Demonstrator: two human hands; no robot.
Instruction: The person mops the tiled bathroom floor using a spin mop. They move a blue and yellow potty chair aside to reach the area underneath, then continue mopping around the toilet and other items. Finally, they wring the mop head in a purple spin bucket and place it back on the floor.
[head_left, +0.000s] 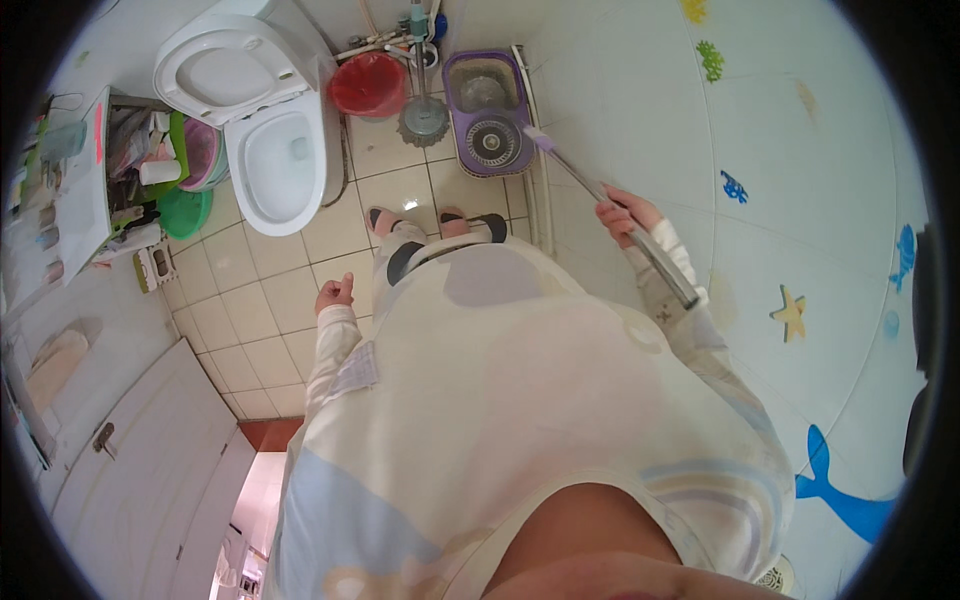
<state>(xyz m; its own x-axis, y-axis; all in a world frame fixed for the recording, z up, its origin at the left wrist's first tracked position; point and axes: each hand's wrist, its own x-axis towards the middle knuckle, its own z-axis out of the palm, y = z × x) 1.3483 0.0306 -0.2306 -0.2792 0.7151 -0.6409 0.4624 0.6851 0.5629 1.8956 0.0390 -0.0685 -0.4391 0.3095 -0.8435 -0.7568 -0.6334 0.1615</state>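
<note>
My right hand (630, 215) is wrapped around a silver metal pole (577, 176) with a purple and white plastic end section. That plastic end points away from me, towards the rim of a purple spin-mop bucket (463, 142); whether it touches the bucket I cannot tell. The pole's near end lies over my right forearm. My left hand (335, 293) hangs over the floor tiles with nothing in it, fingers loosely curled and thumb apart. In the bucket are a round dark spin basket (493, 141) and a wash compartment beyond it.
Ahead to the left stands a toilet (277, 172) with its lid raised. A mop (424, 120) and a red bin (367, 84) stand between it and the bucket. Green basin (184, 214), cluttered shelf (112, 172) and white door (142, 465) lie left. A tiled wall (637, 90) rises right.
</note>
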